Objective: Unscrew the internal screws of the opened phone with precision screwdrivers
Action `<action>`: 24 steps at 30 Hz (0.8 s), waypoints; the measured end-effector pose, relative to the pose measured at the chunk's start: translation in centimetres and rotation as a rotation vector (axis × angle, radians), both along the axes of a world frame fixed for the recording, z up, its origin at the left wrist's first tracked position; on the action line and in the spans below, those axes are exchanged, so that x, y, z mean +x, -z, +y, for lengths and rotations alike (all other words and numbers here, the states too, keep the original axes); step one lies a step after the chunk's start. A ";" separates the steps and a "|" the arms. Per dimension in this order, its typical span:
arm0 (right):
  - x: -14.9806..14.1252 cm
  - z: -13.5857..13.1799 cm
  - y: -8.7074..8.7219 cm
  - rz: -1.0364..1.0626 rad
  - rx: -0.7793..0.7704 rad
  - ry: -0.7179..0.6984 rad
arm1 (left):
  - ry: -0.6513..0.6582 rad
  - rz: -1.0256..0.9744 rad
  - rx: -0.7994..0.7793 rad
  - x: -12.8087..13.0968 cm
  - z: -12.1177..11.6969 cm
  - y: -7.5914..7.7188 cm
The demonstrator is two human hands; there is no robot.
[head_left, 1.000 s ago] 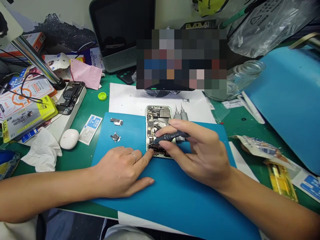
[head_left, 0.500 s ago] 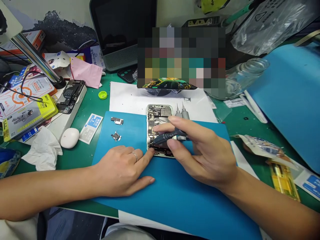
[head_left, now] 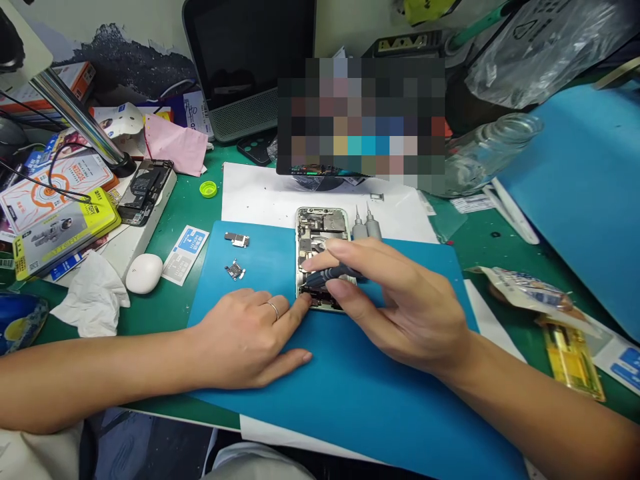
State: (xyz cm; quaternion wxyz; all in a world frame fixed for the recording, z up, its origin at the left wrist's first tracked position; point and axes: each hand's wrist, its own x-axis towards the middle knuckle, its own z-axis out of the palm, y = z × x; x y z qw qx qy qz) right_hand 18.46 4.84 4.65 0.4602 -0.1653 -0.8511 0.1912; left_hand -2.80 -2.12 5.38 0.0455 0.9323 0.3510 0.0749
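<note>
An opened smartphone [head_left: 320,230] lies on the blue mat [head_left: 330,400], its inner parts exposed. My left hand [head_left: 250,340] rests on the mat, wearing a ring, thumb and index finger stretched out. Its index fingertip touches the phone's lower left edge. My right hand [head_left: 405,300] pinches a dark precision screwdriver [head_left: 327,274] between thumb and fingers. The driver slants down to the left, its tip at the phone's lower left side; exact contact is too small to tell. My right fingers cover part of the phone. Two small metal-and-board parts [head_left: 237,239] lie left of the phone.
Two grey screwdrivers [head_left: 367,229] stand tips up behind the phone. At left are a white earbud case [head_left: 144,274], a crumpled tissue [head_left: 93,293] and another opened phone [head_left: 146,191]. A glass jar [head_left: 500,150] and a blurred screen [head_left: 360,120] are at the back.
The screwdriver and my right hand have shifted slightly left relative to the phone. My left finger stays at the phone's edge. The whole view has moved a little.
</note>
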 end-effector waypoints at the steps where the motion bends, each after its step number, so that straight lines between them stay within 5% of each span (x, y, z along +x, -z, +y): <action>1: 0.0 0.0 0.0 0.003 0.009 -0.002 | 0.000 -0.002 0.004 0.0 0.0 0.0; 11: -0.1 0.1 -0.1 0.010 -0.075 0.026 | -0.001 -0.001 -0.002 0.1 0.1 0.0; 18: -0.3 0.3 -0.6 -0.011 0.014 0.073 | -0.018 -0.029 -0.007 0.0 0.1 0.0; 24: -0.4 0.1 -0.3 0.009 0.012 -0.019 | -0.018 -0.044 0.005 0.0 0.1 -0.2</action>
